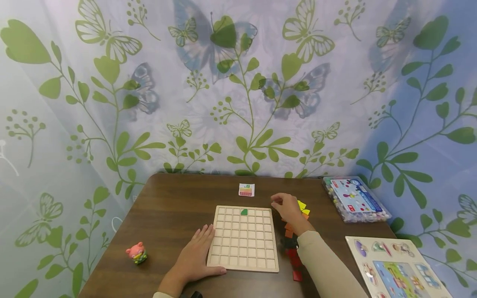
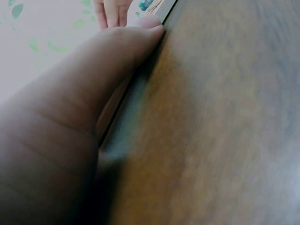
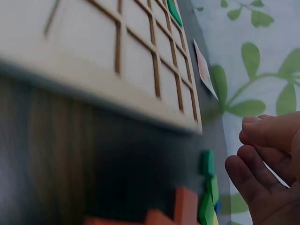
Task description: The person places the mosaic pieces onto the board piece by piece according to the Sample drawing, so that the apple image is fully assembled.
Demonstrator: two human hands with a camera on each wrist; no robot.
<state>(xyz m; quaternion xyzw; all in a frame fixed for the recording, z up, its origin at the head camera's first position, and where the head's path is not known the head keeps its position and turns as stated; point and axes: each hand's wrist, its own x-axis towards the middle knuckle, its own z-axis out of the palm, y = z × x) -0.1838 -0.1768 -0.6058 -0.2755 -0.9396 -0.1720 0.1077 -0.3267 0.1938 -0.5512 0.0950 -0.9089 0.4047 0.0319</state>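
On the dark table (image 1: 179,198), find the wooden grid board (image 1: 223,261): seems light and stiff, likely apt to slide if nudged. Best to grip by the outer rim, at opposite sides. In the board's far row, near the middle, see the green piece (image 1: 244,212) lying in a cell; looks thin, hard and light, and calls for a pinch at the edges. Along the board's right side, find loose coloured pieces (image 1: 289,233), in yellow, orange and red among others; probably just as light and rigid, perhaps easily scattered. Best to take singly, between thumb and fingertip.

At the board's left side, note the left hand (image 1: 196,253): rests spread, with fingers straight against the rim and with thumb along the near edge; grasps nothing. Just off the board's far right corner, note the right hand (image 1: 286,207): hovers with fingers loosely bent and thumb close by, not clenched. Shows nothing between the fingertips; cannot tell whether thumb and forefinger meet.
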